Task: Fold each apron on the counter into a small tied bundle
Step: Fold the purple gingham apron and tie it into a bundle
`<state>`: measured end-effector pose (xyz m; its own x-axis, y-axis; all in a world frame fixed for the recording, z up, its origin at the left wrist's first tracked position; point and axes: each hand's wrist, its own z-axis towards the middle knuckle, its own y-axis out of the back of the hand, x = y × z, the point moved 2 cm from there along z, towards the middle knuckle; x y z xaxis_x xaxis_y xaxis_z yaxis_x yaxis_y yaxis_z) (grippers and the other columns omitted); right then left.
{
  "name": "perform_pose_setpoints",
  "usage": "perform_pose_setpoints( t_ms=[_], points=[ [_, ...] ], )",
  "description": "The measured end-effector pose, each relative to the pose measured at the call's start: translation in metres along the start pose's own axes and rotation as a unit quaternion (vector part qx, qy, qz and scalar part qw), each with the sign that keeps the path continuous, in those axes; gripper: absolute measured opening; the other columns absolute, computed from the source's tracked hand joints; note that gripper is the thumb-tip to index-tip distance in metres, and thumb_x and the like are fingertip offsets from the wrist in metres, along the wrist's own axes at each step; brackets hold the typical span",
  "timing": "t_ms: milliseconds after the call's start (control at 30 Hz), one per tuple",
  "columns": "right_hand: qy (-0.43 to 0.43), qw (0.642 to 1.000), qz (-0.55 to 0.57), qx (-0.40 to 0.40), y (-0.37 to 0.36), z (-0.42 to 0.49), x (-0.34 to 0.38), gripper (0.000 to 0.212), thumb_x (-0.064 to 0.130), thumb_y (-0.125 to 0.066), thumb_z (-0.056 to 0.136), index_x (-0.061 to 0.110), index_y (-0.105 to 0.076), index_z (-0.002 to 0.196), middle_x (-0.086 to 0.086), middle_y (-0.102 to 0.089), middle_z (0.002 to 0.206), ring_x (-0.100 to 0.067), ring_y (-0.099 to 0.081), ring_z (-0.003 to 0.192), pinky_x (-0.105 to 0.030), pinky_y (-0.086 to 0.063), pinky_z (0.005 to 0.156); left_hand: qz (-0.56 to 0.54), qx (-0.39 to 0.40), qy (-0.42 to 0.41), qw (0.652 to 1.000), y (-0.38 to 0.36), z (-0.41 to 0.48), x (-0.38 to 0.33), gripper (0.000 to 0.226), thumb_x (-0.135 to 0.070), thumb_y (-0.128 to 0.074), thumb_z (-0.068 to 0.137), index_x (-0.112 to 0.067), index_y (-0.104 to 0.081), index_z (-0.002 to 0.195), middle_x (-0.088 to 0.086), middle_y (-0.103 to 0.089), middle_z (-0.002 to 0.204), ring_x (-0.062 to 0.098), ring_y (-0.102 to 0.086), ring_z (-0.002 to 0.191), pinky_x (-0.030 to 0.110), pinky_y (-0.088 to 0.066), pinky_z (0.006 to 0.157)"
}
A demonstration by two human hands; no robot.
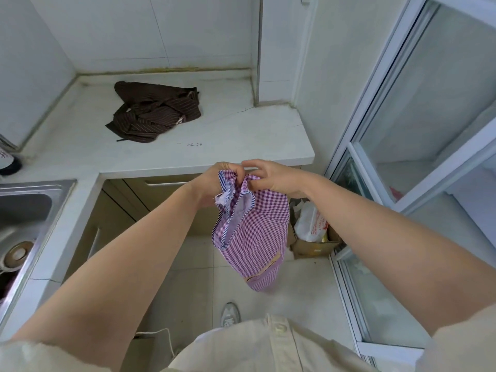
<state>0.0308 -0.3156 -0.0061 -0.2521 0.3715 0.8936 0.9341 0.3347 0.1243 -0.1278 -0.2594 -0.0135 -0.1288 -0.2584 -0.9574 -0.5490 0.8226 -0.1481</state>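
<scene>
The light is soft and even, brighter near the glass door [429, 89] on the right. Shadows are faint. Wide-angle distortion bends the edges; the middle is sharp.

The purple checked apron [255, 232] hangs in the air, off the table [241, 140], just past its near edge at 6 o'clock. It is gathered into a loose, narrow drape. Its bunched top edge, trimmed in blue-and-white stripes, is pinched between the left hand [212, 183] and the right hand [276, 178], and a striped purple panel forms its lowest end. The brown striped apron [155, 114] lies crumpled and unfolded on the table, at 11 o'clock from the purple one and well apart from it, with a thin strap trailing at its near side.
</scene>
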Motion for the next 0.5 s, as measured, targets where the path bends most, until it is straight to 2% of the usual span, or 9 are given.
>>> perform_pose_setpoints(
  t_ms=[67,100,167,233,300,333,367,433,500],
  points=[
    [0.001,1.000,0.007,0.009,0.000,0.001,-0.003,0.063,0.015,-0.066,0.091,0.017,-0.037,0.147,-0.007,-0.053,0.138,-0.015,-0.059,0.114,-0.024,-0.054,0.081,0.022,-0.016,-0.005,1.000,0.000,0.000,-0.001,0.051,0.022,-0.050,0.081,-0.015,-0.065,0.051,0.002,-0.058,0.056,0.014,-0.055,0.051,0.021,-0.048,0.052],
    [0.003,1.000,0.011,0.010,-0.001,0.001,-0.004,0.053,0.015,-0.065,0.091,0.017,-0.044,0.140,-0.005,-0.058,0.130,-0.015,-0.061,0.110,-0.023,-0.054,0.079,0.049,-0.018,-0.011,0.999,0.000,0.000,-0.003,0.043,0.019,-0.055,0.078,-0.015,-0.066,0.054,0.000,-0.059,0.057,0.012,-0.055,0.052,0.021,-0.049,0.053],
    [0.009,1.000,-0.007,0.002,0.000,0.002,-0.005,0.031,0.019,-0.063,0.093,0.015,-0.058,0.123,-0.004,-0.066,0.116,-0.018,-0.066,0.104,-0.027,-0.055,0.083,0.108,-0.025,-0.023,0.994,0.001,0.001,-0.004,0.019,0.008,-0.061,0.076,-0.010,-0.065,0.071,-0.004,-0.063,0.067,0.011,-0.058,0.063,0.023,-0.051,0.062],
    [0.012,0.998,-0.051,-0.030,0.004,0.003,-0.009,0.020,0.027,-0.062,0.094,0.012,-0.067,0.107,-0.009,-0.071,0.107,-0.025,-0.068,0.100,-0.035,-0.054,0.088,0.087,-0.083,-0.003,0.993,0.008,0.006,-0.001,0.008,-0.001,-0.057,0.088,-0.006,-0.064,0.088,0.001,-0.066,0.082,0.016,-0.060,0.079,0.029,-0.053,0.078],
    [0.004,0.996,-0.053,-0.074,0.011,0.004,-0.017,0.026,0.030,-0.059,0.096,0.009,-0.069,0.106,-0.011,-0.072,0.105,-0.028,-0.069,0.098,-0.039,-0.054,0.091,-0.006,-0.161,0.042,0.986,0.012,0.008,0.003,0.018,-0.022,-0.053,0.096,-0.008,-0.066,0.093,0.006,-0.067,0.088,0.020,-0.060,0.086,0.035,-0.050,0.088],
    [-0.001,0.994,-0.045,-0.096,0.015,0.004,-0.021,0.026,0.030,-0.058,0.097,0.008,-0.069,0.106,-0.011,-0.072,0.104,-0.028,-0.069,0.096,-0.039,-0.054,0.091,-0.028,-0.185,0.054,0.981,0.014,0.007,0.006,0.026,-0.033,-0.054,0.096,-0.012,-0.066,0.091,0.004,-0.068,0.086,0.019,-0.061,0.083,0.032,-0.049,0.084],
    [-0.006,0.993,-0.038,-0.114,0.019,0.003,-0.025,0.025,0.028,-0.056,0.098,0.008,-0.069,0.105,-0.010,-0.072,0.102,-0.026,-0.070,0.093,-0.039,-0.054,0.091,-0.014,-0.195,0.059,0.979,0.014,0.005,0.006,0.033,-0.044,-0.054,0.095,-0.014,-0.067,0.092,0.000,-0.070,0.086,0.015,-0.063,0.082,0.027,-0.049,0.081],
    [-0.016,0.991,-0.031,-0.128,0.025,0.003,-0.034,0.023,0.024,-0.052,0.100,0.008,-0.068,0.104,-0.008,-0.072,0.098,-0.021,-0.069,0.088,-0.038,-0.052,0.089,0.103,-0.168,0.063,0.978,0.015,0.001,0.012,0.045,-0.055,-0.062,0.087,-0.014,-0.069,0.104,-0.003,-0.073,0.101,0.013,-0.067,0.095,0.027,-0.049,0.089],
    [-0.029,0.992,-0.021,-0.125,0.028,0.003,-0.042,0.024,0.024,-0.050,0.101,0.009,-0.067,0.107,-0.008,-0.072,0.102,-0.021,-0.069,0.092,-0.039,-0.052,0.091,0.193,-0.135,0.083,0.968,0.009,-0.004,0.018,0.035,-0.038,-0.071,0.085,-0.013,-0.067,0.110,-0.001,-0.071,0.109,0.016,-0.066,0.101,0.031,-0.048,0.093]
  ],
)
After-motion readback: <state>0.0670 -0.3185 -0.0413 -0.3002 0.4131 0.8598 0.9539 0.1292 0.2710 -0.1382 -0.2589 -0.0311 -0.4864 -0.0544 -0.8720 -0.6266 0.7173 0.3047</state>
